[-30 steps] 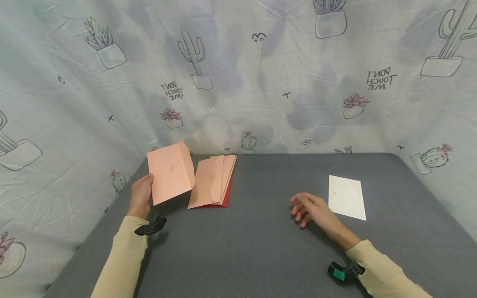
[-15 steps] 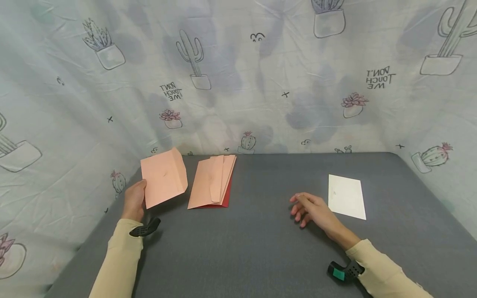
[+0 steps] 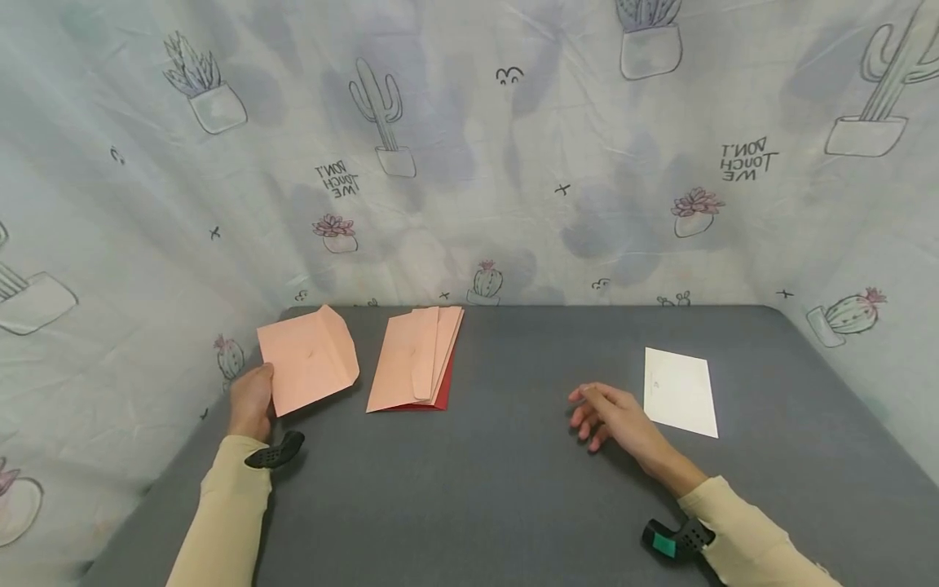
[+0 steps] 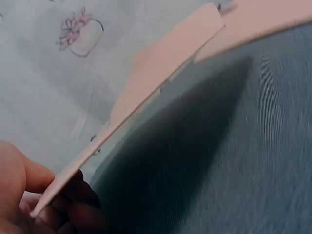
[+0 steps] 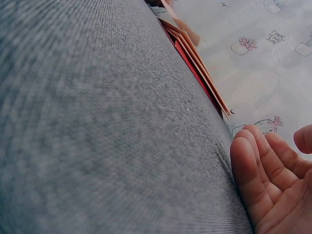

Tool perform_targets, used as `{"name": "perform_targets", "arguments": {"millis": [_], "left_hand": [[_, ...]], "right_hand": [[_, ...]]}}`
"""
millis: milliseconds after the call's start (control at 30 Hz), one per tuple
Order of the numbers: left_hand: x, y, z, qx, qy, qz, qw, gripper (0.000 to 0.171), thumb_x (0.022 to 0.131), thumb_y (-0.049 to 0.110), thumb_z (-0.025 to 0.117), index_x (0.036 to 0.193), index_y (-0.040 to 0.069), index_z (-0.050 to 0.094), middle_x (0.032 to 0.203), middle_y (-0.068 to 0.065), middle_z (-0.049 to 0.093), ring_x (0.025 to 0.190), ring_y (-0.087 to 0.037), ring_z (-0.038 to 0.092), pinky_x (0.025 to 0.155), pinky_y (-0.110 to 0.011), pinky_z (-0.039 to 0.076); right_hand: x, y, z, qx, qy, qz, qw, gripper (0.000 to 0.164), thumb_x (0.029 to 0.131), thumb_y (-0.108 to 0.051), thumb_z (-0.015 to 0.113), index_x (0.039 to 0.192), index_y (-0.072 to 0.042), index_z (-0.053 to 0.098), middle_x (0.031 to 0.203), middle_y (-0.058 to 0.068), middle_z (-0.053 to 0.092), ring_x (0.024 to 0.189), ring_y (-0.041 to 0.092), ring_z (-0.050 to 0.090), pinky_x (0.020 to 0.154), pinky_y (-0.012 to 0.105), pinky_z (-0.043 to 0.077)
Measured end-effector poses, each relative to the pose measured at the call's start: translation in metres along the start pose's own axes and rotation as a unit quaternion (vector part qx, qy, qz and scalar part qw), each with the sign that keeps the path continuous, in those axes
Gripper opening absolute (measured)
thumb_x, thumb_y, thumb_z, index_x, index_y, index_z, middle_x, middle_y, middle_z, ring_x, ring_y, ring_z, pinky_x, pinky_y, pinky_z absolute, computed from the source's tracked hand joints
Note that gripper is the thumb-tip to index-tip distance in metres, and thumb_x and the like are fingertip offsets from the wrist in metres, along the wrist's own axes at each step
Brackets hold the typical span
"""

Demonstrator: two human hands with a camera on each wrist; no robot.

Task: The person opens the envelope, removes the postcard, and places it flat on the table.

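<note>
My left hand pinches a pink envelope by its left edge, thumb on top and fingers beneath. In the left wrist view the envelope slants above the table and casts a dark shadow there; its flap side faces right. To its right lies a small stack of pink envelopes with a red piece showing under it. My right hand rests on the table with loosely curled fingers, holding nothing. Just right of that hand is a white card, lying flat.
The grey cloth-covered table extends back to a curtain printed with cacti, which also closes off both sides. Each wrist wears a black band, the right band with a green patch.
My left hand has moved left and slightly lower with the pink envelope, widening the gap to the stack. The right hand, the stack and the white card have stayed in place.
</note>
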State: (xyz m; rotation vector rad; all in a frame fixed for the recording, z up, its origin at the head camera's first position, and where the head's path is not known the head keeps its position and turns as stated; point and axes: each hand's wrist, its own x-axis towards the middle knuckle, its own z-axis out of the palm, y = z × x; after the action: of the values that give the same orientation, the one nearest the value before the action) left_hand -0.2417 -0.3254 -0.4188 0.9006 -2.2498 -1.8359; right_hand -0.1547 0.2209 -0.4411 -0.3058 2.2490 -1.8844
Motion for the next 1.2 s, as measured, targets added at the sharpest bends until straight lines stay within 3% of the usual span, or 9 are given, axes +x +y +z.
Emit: {"name": "perform_targets", "arguments": {"millis": [200,300,400,467,600,767,933,1067,1200], "left_hand": [[0.001,-0.004,0.003,0.067,0.035,0.032,0.9966,0.061,0.107,0.039,0.027,0.155,0.003,0.038,0.161,-0.021,0.037,0.147,-0.039,0.037,0.12,-0.056,0.031],[0.001,-0.006,0.007,0.102,0.059,0.058,0.9913,0.057,0.107,0.039,0.03,0.139,0.0,0.056,0.142,-0.024,0.053,0.123,-0.037,0.051,0.1,-0.051,0.047],[0.0,-0.007,0.011,0.105,0.073,0.079,0.9887,0.051,0.107,0.036,0.032,0.127,-0.002,0.06,0.127,-0.022,0.055,0.107,-0.032,0.05,0.085,-0.045,0.045],[0.0,-0.007,0.012,0.101,0.076,0.08,0.9887,0.052,0.107,0.035,0.033,0.134,-0.001,0.058,0.134,-0.023,0.055,0.115,-0.035,0.053,0.093,-0.047,0.048],[-0.002,-0.008,0.013,0.101,0.086,0.077,0.9882,0.059,0.105,0.032,0.033,0.156,0.001,0.035,0.151,-0.027,0.045,0.132,-0.039,0.049,0.109,-0.054,0.043],[-0.005,-0.009,0.014,0.102,0.108,0.073,0.9863,0.059,0.104,0.028,0.036,0.157,0.003,0.027,0.132,-0.022,0.053,0.104,-0.027,0.052,0.08,-0.04,0.045],[-0.004,-0.007,0.011,0.059,0.109,0.055,0.9908,0.06,0.104,0.029,0.04,0.157,0.006,0.025,0.138,-0.017,0.05,0.089,-0.016,0.05,0.069,-0.03,0.04],[-0.007,-0.005,0.01,0.021,0.131,0.065,0.9891,0.056,0.101,0.022,0.042,0.154,0.009,0.029,0.109,-0.003,0.052,0.069,-0.009,0.043,0.061,-0.028,0.037],[-0.018,0.005,0.016,0.056,0.166,0.151,0.9728,0.045,0.098,0.018,0.041,0.142,0.008,0.046,0.073,0.006,0.045,0.056,-0.01,0.039,0.055,-0.029,0.035]], "right_hand": [[0.0,0.0,0.0,-0.005,0.003,0.002,1.0,0.051,0.11,-0.04,0.042,0.124,0.007,0.056,0.091,0.01,0.067,0.071,0.014,0.066,0.061,0.037,0.059],[0.001,-0.001,-0.001,-0.006,0.007,0.006,1.0,0.051,0.11,-0.04,0.042,0.124,0.007,0.057,0.091,0.01,0.067,0.071,0.014,0.066,0.061,0.038,0.059],[0.001,0.0,-0.001,-0.006,0.01,0.009,1.0,0.051,0.11,-0.04,0.042,0.125,0.006,0.057,0.091,0.01,0.067,0.071,0.014,0.066,0.061,0.038,0.059],[0.002,0.0,-0.002,-0.007,0.009,0.007,1.0,0.051,0.11,-0.04,0.041,0.124,0.006,0.057,0.091,0.01,0.067,0.071,0.014,0.066,0.061,0.038,0.059],[0.002,0.001,-0.002,-0.01,0.006,0.003,1.0,0.051,0.11,-0.039,0.04,0.125,0.007,0.056,0.091,0.009,0.067,0.071,0.013,0.066,0.06,0.038,0.06],[0.003,0.002,-0.002,-0.012,-0.001,-0.003,1.0,0.051,0.11,-0.038,0.04,0.125,0.007,0.056,0.091,0.008,0.067,0.072,0.013,0.066,0.061,0.038,0.06],[0.003,0.001,-0.002,-0.011,-0.003,-0.002,1.0,0.051,0.11,-0.039,0.04,0.125,0.007,0.056,0.091,0.007,0.067,0.072,0.013,0.066,0.061,0.037,0.06],[0.003,0.001,-0.002,-0.011,-0.002,-0.001,1.0,0.05,0.11,-0.038,0.04,0.124,0.007,0.056,0.09,0.007,0.067,0.071,0.012,0.065,0.06,0.037,0.059],[0.003,0.001,-0.002,-0.011,0.001,0.001,1.0,0.049,0.11,-0.038,0.04,0.124,0.007,0.056,0.09,0.007,0.067,0.07,0.013,0.065,0.06,0.038,0.059]]}}
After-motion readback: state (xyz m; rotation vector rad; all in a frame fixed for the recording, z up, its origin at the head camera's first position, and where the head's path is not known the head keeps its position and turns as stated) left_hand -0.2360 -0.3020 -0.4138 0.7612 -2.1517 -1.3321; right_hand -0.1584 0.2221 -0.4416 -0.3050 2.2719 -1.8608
